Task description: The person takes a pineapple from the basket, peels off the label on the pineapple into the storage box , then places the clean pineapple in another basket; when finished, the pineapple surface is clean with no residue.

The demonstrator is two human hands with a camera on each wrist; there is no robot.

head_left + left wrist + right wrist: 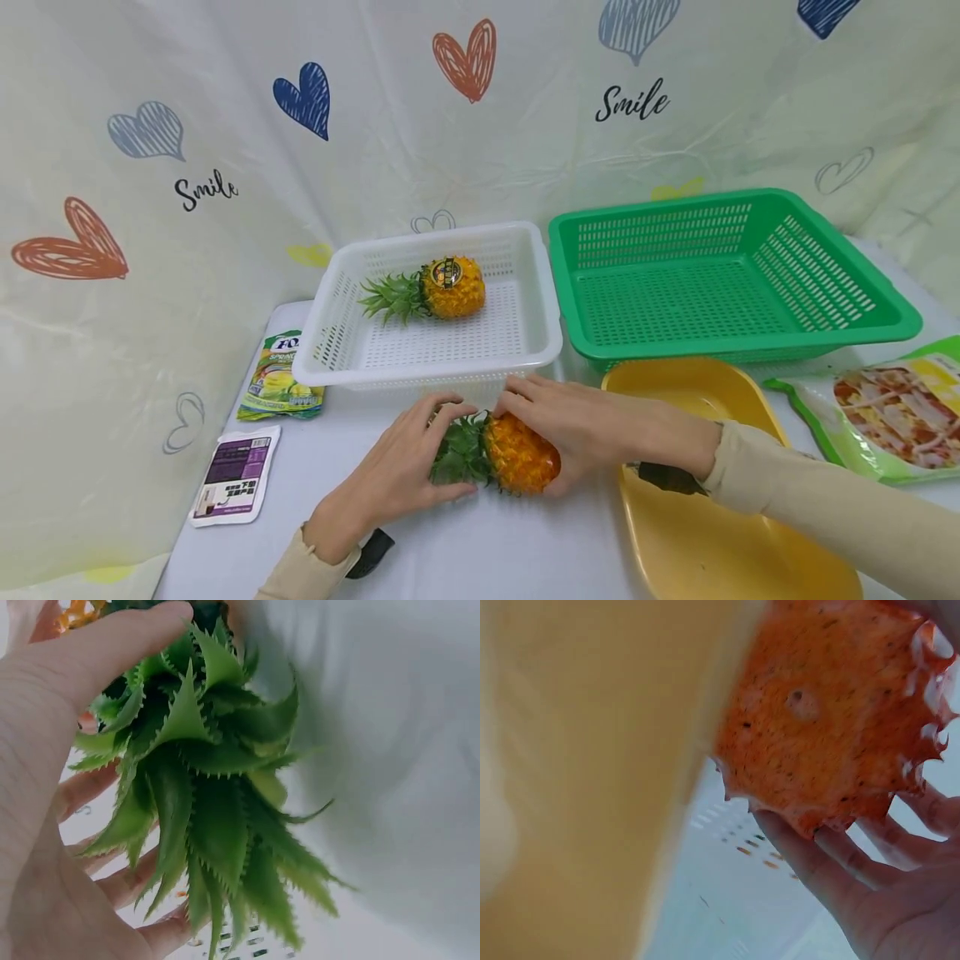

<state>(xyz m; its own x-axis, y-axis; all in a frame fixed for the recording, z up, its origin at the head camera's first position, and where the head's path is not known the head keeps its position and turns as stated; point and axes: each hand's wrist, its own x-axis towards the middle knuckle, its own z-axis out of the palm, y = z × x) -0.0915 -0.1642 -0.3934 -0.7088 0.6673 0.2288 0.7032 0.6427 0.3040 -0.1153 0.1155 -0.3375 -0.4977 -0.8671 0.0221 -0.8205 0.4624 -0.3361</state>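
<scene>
The left hand (405, 462) has its fingers curled round the leaves (461, 454) of a pineapple (501, 450); the right hand (581, 421) grips its body (525, 457), near the white basket (435, 376).

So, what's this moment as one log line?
left fingers: around pineapple leaves | right fingers: gripping pineapple body | second pineapple: lying in white basket

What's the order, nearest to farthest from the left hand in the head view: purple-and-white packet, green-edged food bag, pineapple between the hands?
1. Pineapple between the hands: leafy end at the left hand.
2. Purple-and-white packet: off to that hand's left.
3. Green-edged food bag: far right, beyond the yellow basin.
</scene>
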